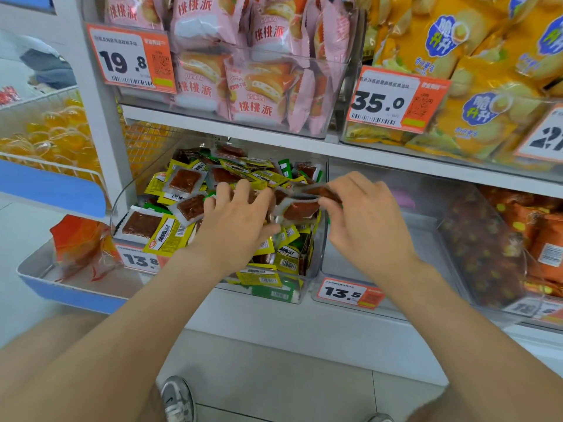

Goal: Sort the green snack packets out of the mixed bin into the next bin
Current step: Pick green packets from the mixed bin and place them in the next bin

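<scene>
Two hands work over a clear mixed bin (pixel 320 263) on the lower shelf, seen from the head camera. The right hand (pixel 368 220) pinches one upper packet (pixel 320 191) between thumb and forefinger, the other fingers loosely curled. The packet's clear back shows red-brown filling, and its front colour cannot be told. Just below it lies a second, lower packet (pixel 300 211), between the two hands. The left hand (pixel 240 220) bends its fingers down onto the heap and touches that packet's near edge; whether it grips it cannot be told.

Many yellow packets (pixel 166 239) fill the mixed bin. Green packets (pixel 285 169) show in at least three spots: at the back, at the left and at the front bottom. The next bin (pixel 432 226) stands just to the right, touching the mixed bin, with a pinkish blur at its back.

Four price tags read clearly: 13.8 tag (pixel 138 258), 13.5 tag (pixel 347 292), 19.8 tag (pixel 131 59) and 35.0 tag (pixel 396 100); two more at the right are cut off or blurred. Two upper bins hold pink packs (pixel 259 108) and yellow bags (pixel 487 111). Two shoes (pixel 178 397) show on the floor.
</scene>
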A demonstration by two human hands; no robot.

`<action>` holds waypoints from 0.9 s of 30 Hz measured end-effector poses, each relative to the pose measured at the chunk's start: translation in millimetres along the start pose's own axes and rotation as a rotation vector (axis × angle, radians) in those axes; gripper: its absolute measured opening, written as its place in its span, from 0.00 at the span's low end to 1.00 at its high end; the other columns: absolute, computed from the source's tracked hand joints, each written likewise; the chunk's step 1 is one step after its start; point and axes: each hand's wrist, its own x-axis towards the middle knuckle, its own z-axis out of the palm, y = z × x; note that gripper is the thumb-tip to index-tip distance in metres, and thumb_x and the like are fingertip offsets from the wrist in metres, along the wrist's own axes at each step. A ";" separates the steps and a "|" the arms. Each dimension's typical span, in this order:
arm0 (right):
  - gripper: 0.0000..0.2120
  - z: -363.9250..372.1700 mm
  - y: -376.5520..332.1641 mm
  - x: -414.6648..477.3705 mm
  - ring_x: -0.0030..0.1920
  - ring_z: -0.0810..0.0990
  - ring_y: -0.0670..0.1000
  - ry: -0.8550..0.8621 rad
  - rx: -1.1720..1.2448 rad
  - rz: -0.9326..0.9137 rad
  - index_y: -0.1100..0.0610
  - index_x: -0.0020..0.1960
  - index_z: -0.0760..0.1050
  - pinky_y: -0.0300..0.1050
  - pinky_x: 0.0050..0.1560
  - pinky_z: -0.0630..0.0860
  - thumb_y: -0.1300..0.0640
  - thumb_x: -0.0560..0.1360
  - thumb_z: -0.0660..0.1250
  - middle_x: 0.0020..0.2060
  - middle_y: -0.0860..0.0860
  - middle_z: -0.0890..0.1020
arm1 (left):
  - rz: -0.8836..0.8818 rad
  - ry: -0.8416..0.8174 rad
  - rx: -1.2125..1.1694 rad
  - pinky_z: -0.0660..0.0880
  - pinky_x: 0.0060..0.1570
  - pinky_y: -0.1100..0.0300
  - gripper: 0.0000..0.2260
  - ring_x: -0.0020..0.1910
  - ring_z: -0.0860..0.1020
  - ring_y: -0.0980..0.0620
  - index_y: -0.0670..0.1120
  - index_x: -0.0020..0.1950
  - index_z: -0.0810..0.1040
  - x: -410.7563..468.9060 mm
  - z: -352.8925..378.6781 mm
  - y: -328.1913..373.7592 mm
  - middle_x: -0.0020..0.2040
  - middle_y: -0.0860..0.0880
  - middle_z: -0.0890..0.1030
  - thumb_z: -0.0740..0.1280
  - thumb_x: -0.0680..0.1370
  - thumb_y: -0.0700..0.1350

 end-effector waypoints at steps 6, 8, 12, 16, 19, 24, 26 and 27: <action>0.04 -1.3 -7.6 -0.2 0.43 0.73 0.53 0.132 0.224 0.097 0.61 0.51 0.74 0.46 0.41 0.72 0.61 0.82 0.67 0.48 0.54 0.75 | -0.185 0.144 -0.196 0.66 0.53 0.48 0.23 0.52 0.70 0.43 0.50 0.52 0.77 3.4 -10.6 8.9 0.49 0.48 0.75 0.48 0.86 0.62; 0.04 1.1 -9.2 0.7 0.45 0.76 0.55 0.128 0.221 0.108 0.62 0.52 0.75 0.48 0.40 0.74 0.60 0.82 0.66 0.52 0.55 0.76 | -0.178 0.241 -0.450 0.66 0.52 0.56 0.31 0.47 0.77 0.52 0.49 0.43 0.81 0.6 -30.5 18.2 0.38 0.51 0.79 0.44 0.87 0.61; 0.06 7.6 -14.9 0.8 0.53 0.82 0.60 0.073 0.161 0.041 0.62 0.53 0.76 0.53 0.44 0.78 0.61 0.80 0.69 0.61 0.58 0.79 | -0.272 -0.129 -1.366 0.81 0.57 0.56 0.27 0.52 0.85 0.56 0.48 0.59 0.83 -0.8 -53.9 35.4 0.53 0.49 0.87 0.53 0.83 0.65; 0.23 11.7 -22.0 -3.4 0.61 0.82 0.59 -0.084 0.336 0.040 0.63 0.71 0.71 0.53 0.56 0.81 0.59 0.79 0.71 0.67 0.56 0.79 | -0.155 -0.220 -1.684 0.78 0.66 0.48 0.15 0.66 0.81 0.45 0.42 0.71 0.76 -0.5 -52.0 35.9 0.64 0.42 0.83 0.64 0.85 0.44; 0.24 5.9 -18.3 -4.2 0.60 0.81 0.47 -0.127 0.508 0.084 0.56 0.72 0.72 0.49 0.58 0.79 0.53 0.78 0.72 0.62 0.46 0.81 | -0.172 -0.204 -1.709 0.78 0.65 0.43 0.15 0.65 0.81 0.40 0.42 0.72 0.75 -0.7 -49.3 31.1 0.65 0.40 0.82 0.62 0.86 0.38; 0.05 4.2 -8.9 -1.4 0.53 0.84 0.46 0.062 0.667 0.229 0.53 0.51 0.83 0.51 0.52 0.82 0.53 0.77 0.74 0.53 0.46 0.84 | -0.180 -0.189 -1.660 0.81 0.60 0.49 0.15 0.60 0.84 0.41 0.43 0.71 0.77 -0.2 -52.2 31.5 0.61 0.42 0.85 0.58 0.87 0.37; 0.10 7.1 -7.6 -0.2 0.45 0.84 0.47 0.053 0.701 0.367 0.51 0.53 0.81 0.51 0.45 0.82 0.55 0.74 0.78 0.47 0.45 0.83 | -0.211 -0.178 -1.610 0.82 0.60 0.48 0.13 0.57 0.85 0.42 0.45 0.69 0.78 -0.3 -51.0 31.8 0.59 0.43 0.86 0.59 0.87 0.38; 0.15 8.4 -7.7 -0.4 0.44 0.84 0.48 0.007 0.754 0.450 0.50 0.56 0.80 0.51 0.45 0.83 0.56 0.73 0.80 0.47 0.46 0.83 | -0.228 -0.173 -1.586 0.82 0.60 0.47 0.13 0.57 0.85 0.43 0.45 0.69 0.79 -0.6 -50.4 32.0 0.58 0.44 0.86 0.60 0.87 0.39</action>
